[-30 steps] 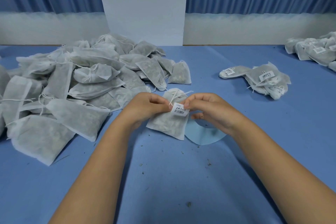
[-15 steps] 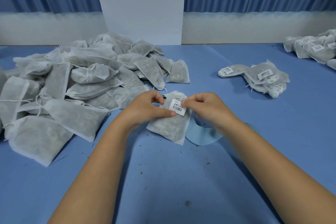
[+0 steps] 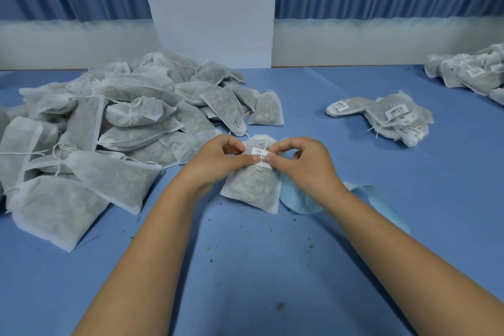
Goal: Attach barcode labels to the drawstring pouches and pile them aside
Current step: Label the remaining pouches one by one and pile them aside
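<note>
Pouch (image 3: 251,191) lies on our blue worktop (image 3: 245,267) near the middle. Our left hand (image 3: 218,162) and right hand (image 3: 306,165) both pinch the barcode label (image 3: 259,151) on it, fingers curled.

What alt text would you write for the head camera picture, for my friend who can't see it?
A person's left hand and right hand pinch a white barcode label onto a drawstring pouch lying on a blue table. A big heap of unlabelled pouches lies to the left, and a small pile of labelled pouches to the right.
</note>
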`<state>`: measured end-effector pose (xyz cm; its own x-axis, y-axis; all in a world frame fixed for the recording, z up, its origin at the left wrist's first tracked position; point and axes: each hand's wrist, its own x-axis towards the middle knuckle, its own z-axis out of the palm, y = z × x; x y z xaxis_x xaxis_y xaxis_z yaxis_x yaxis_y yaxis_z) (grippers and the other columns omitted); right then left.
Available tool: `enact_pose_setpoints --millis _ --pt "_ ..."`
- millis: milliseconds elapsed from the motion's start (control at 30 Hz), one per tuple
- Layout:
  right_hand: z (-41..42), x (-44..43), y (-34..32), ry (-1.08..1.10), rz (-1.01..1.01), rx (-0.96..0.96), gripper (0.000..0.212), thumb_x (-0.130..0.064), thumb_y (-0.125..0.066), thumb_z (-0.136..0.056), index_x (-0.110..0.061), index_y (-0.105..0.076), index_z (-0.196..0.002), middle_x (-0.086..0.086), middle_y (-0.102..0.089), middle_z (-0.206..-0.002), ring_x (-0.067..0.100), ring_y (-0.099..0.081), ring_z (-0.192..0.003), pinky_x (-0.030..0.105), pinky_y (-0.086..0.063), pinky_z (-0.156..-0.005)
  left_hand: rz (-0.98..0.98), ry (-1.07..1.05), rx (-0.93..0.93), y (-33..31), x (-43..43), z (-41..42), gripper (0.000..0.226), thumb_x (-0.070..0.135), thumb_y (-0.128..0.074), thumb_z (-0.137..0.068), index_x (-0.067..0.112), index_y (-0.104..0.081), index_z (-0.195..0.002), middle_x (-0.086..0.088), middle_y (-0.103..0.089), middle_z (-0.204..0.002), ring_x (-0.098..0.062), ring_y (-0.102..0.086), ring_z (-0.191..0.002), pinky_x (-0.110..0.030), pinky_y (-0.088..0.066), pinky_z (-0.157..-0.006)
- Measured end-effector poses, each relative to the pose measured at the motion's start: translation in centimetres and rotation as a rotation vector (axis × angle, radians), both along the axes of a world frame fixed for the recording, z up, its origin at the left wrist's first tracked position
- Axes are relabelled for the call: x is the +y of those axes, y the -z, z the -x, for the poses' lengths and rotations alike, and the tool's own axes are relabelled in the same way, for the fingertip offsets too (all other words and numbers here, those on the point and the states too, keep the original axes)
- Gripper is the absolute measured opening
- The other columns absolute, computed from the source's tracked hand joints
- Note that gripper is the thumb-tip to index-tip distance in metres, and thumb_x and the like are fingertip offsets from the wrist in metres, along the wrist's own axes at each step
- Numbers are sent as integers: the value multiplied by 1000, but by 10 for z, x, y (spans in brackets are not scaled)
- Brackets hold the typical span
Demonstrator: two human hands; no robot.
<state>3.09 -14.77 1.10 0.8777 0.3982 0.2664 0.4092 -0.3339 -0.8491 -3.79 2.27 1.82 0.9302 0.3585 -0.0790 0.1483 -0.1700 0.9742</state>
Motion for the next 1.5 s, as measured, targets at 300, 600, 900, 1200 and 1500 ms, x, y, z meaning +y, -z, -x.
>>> enact_pose_setpoints --millis 300,600,900,1200,1500 --pt "-2 1 -3 -52 -117 361 19 -37 -78 -81 -21 -73 -90 -7 -75 -84 1 -67 -75 14 -50 -67 135 31 -34 -5 7 4 25 5 -81 -78 12 -62 -92 6 -64 -66 -4 -64 -61 -14 -47 -55" --pt "-3 -8 -12 -204 -242 593 21 -27 -79 -80 -11 -77 -93 5 -77 -91 16 -73 -82 23 -55 -69 273 102 -5 -9 -2 6 17 18 -74 -85 6 -75 -98 -10 -77 -98 -17 -73 -88 -27 -58 -81" --pt "1 -7 -15 -217 -78 395 37 -33 -76 -83 -28 -56 -114 -7 -76 -86 5 -71 -78 18 -51 -74 446 -3 -37 -8 -2 0 10 13 -66 -92 5 -72 -94 -8 -77 -87 -16 -74 -77 -24 -59 -64" --pt "2 -9 -16 -227 -306 -71 30 6 -57 -90 -21 -67 -80 -15 -68 -77 14 -56 -71 25 -44 -69 398 -117 8 -7 3 -3 40 47 -64 -92 9 -75 -92 -4 -78 -84 -14 -74 -70 -24 -57 -57" --pt "-6 -13 -21 -11 -948 224 39 4 -55 -94 -29 -67 -111 -2 -61 -127 14 -66 -108 27 -55 -88 -397 -399 116 5 12 -2 48 46 -48 -100 4 -61 -81 -13 -71 -81 -25 -70 -70 -32 -48 -62"
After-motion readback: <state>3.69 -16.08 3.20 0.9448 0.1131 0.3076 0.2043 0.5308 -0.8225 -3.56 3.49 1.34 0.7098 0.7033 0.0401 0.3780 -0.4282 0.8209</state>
